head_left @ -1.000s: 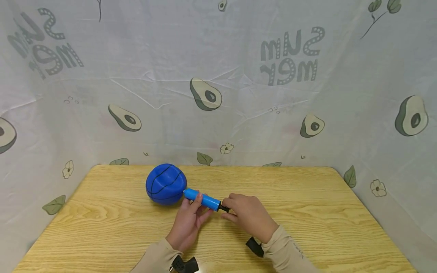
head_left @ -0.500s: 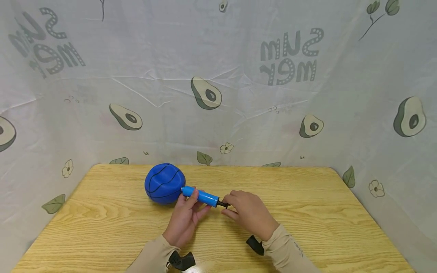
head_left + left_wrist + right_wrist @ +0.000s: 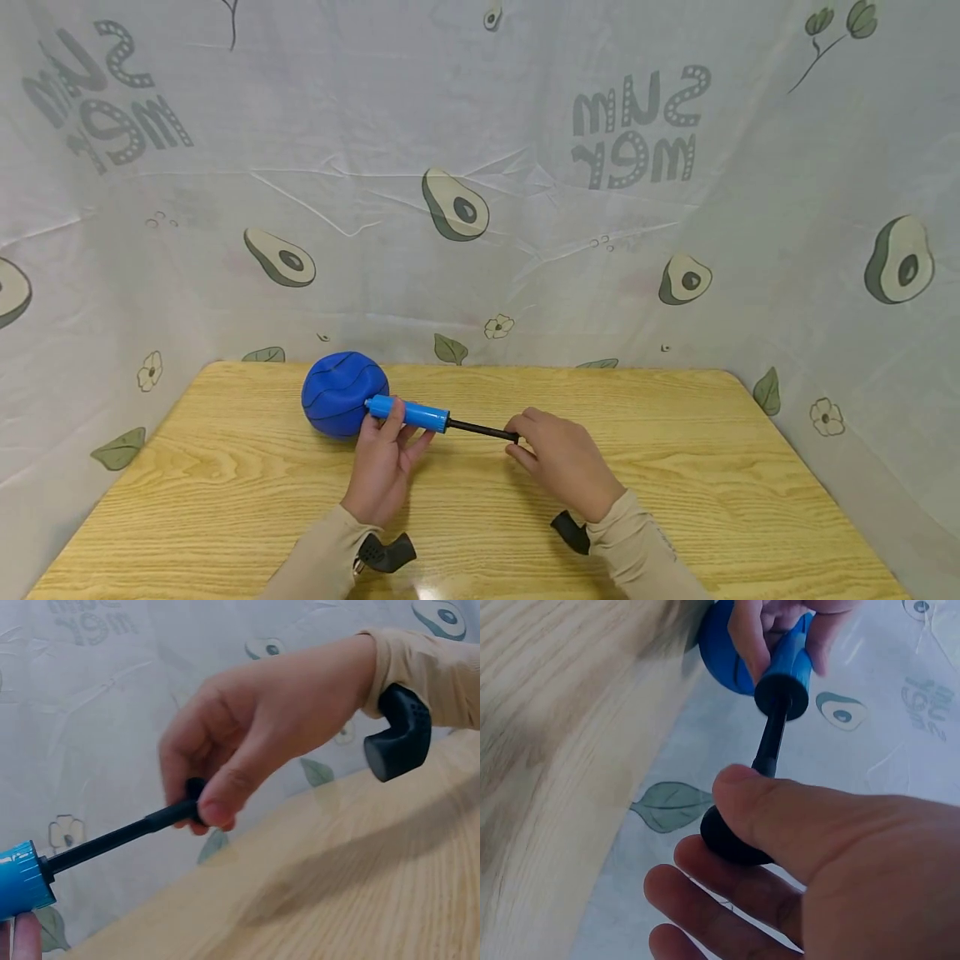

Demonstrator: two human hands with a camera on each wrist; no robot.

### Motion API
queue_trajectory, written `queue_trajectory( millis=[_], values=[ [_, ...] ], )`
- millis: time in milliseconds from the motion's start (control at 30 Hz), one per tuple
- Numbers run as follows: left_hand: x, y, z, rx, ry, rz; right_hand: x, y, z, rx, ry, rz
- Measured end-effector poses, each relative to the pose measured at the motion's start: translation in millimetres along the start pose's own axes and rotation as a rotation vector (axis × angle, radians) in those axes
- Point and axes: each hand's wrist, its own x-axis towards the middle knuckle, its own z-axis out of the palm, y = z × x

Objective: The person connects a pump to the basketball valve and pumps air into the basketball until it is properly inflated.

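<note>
A blue ball (image 3: 341, 392) with black lines and a dented top sits toward the back left of the table. My left hand (image 3: 381, 467) grips the blue barrel of a hand pump (image 3: 420, 415), whose tip meets the ball's right side. The black rod (image 3: 105, 844) extends well out of the barrel. At its far end my right hand (image 3: 562, 458) pinches the black handle (image 3: 731, 836) between thumb and fingers. In the right wrist view the other fingers (image 3: 697, 900) are spread loosely below the handle.
A wooden table (image 3: 637, 467) lies under both hands. Behind and beside it hangs a pale curtain (image 3: 525, 275) printed with avocados and leaves. Dark camera mounts (image 3: 386, 552) are strapped at both wrists.
The rod has been drawn far out of the barrel. My left hand, the pump barrel and the ball have shifted left; my right hand has moved slightly right with the handle.
</note>
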Motion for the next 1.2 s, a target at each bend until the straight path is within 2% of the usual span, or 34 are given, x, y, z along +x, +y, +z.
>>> queue_trajectory(
  millis=[133, 400, 667, 967, 1200],
  values=[
    [2.9, 2.9, -2.3, 0.002, 0.024, 0.026, -1.2, 4, -2, -0.009, 0.016, 0.023],
    [3.5, -2.7, -3.3, 0.008, 0.013, -0.001, -3.8, 8, -3, 0.004, 0.017, 0.010],
    [0.2, -6.0, -0.6, -0.046, -0.022, -0.082, -3.6, 6, 0, 0.031, -0.001, -0.057],
    [-8.5, -14.2, 10.9, -0.030, -0.006, -0.145, -0.3, -3, 5, 0.066, -0.029, -0.101],
    [-20.7, -21.7, 19.9, 0.026, -0.077, -0.166, -0.5, -5, 9, 0.088, -0.017, -0.142]
  ],
)
